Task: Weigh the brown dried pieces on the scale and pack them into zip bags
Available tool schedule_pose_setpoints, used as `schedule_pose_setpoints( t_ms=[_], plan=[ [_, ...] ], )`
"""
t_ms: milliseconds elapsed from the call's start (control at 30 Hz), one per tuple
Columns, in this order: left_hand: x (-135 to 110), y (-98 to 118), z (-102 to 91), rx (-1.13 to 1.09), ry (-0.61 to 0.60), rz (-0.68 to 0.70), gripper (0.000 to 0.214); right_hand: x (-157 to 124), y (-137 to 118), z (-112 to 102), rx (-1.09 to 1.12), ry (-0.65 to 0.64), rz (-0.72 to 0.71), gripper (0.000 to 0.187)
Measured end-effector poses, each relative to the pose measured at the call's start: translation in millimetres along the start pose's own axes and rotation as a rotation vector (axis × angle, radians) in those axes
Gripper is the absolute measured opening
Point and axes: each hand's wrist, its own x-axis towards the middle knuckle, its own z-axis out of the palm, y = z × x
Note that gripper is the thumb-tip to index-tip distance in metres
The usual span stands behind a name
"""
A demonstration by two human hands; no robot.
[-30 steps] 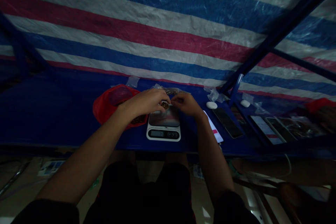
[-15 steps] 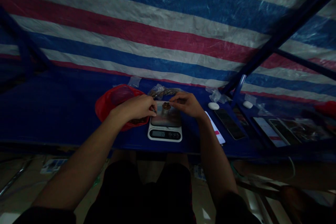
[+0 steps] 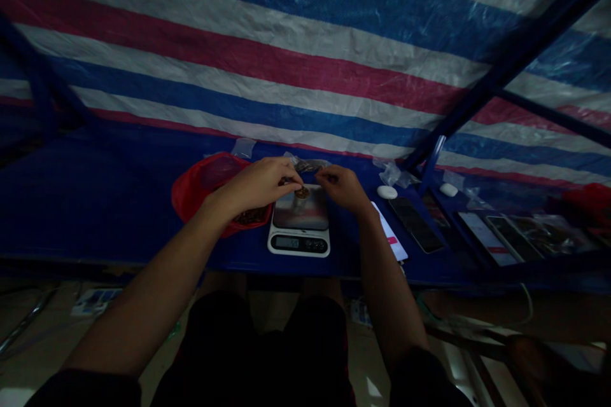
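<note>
A small cylindrical cup (image 3: 300, 200) topped with brown pieces stands on the platform of a white digital kitchen scale (image 3: 298, 241). My left hand (image 3: 258, 183) reaches in from the left, its pinched fingertips just above and left of the cup. My right hand (image 3: 341, 189) hovers to the right of the cup, with its fingers curled and nothing visible in them. A red plastic bag (image 3: 205, 187) holding brown pieces lies under my left wrist. Behind the scale lies a clear plastic bag (image 3: 308, 165).
Several dark phones (image 3: 414, 224) and a white card (image 3: 389, 232) lie right of the scale on the blue table covering (image 3: 114, 216). Small white oval objects (image 3: 386, 192) and plastic bags lie behind them. A striped tarp hangs beyond. A person's forearm (image 3: 477, 315) shows at lower right.
My left hand has moved right, closer to the top of the cup. My right hand has drawn slightly back from the cup, which stays on the scale.
</note>
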Motion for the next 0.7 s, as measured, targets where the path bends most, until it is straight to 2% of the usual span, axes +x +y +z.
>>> schedule_pose_setpoints(
  t_ms=[167,300,500,567,700],
  plan=[
    [3.9,3.7,6.7,0.031,-0.063,-0.018,0.028,3.0,21.3,2.2,-0.155,0.082,0.033,0.019],
    [0.8,-2.0,6.6,0.031,-0.032,-0.011,0.033,7.9,30.4,5.5,-0.199,0.138,0.138,0.015],
    [-14.5,-17.1,-2.8,0.02,0.088,-0.05,0.039,19.3,23.0,12.2,-0.227,-0.013,0.349,0.015],
    [-23.4,-22.0,-7.0,0.021,0.078,-0.101,0.04,22.6,21.0,12.8,-0.261,-0.046,0.381,0.017],
    [-42.4,-32.2,-12.4,0.021,0.026,-0.183,0.037,26.8,22.7,13.2,-0.259,-0.106,0.358,0.018]
  ],
)
